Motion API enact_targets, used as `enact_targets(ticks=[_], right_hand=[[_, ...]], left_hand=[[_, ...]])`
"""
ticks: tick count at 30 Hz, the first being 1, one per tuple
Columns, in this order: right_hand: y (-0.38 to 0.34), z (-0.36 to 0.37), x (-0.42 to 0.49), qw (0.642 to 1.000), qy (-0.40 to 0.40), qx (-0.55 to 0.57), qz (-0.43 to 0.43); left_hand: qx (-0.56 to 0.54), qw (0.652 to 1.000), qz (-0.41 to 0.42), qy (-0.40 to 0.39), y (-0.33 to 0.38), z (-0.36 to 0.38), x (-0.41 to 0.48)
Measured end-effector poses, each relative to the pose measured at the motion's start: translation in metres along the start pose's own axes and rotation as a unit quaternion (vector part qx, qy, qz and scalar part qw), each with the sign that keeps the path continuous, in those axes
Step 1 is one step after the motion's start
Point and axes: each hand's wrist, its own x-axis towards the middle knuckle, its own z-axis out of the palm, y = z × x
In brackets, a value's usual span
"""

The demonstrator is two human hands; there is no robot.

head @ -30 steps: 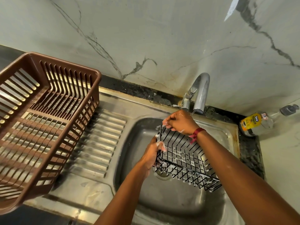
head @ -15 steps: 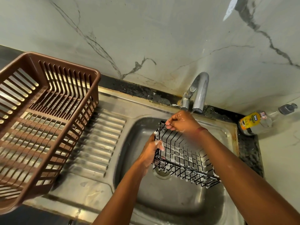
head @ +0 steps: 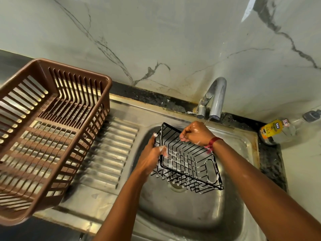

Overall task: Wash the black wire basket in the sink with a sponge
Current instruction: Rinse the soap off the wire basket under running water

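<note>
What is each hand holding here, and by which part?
Both hold the black wire basket: the right hand grips its far top rim, the left hand its left end.

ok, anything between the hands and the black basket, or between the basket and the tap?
Nothing visible. Both hands hold the basket: the left hand grips its left end, the right hand its far rim. It hangs tilted over the sink, just below the tap, nothing between. Only foam clings to the wires.
</note>
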Motion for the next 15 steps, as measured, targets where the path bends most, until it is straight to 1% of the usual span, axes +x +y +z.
enact_targets(ticks=[1,4,6,8,11,15], right_hand=[[-0.001,0.001,-0.001,1.000,0.003,0.000,-0.002],[-0.002,0.001,0.000,0.998,0.012,0.050,0.023],[-0.001,0.002,0.001,0.998,0.013,0.039,0.039],[-0.001,0.003,0.000,0.999,0.010,0.018,0.035],[0.001,0.005,0.001,0.998,0.020,0.046,0.027],[0.008,0.005,-0.002,1.000,0.011,-0.009,0.022]], left_hand=[[-0.004,1.000,0.003,0.004,0.004,-0.002,-0.005],[-0.014,1.000,0.019,0.015,0.030,-0.003,-0.033],[-0.007,1.000,0.013,0.022,0.038,-0.004,-0.041],[0.004,1.000,0.016,0.022,0.041,-0.005,-0.046],[0.010,1.000,0.015,0.023,0.042,-0.007,-0.050],[0.014,0.999,0.023,0.038,0.047,-0.008,-0.056]])
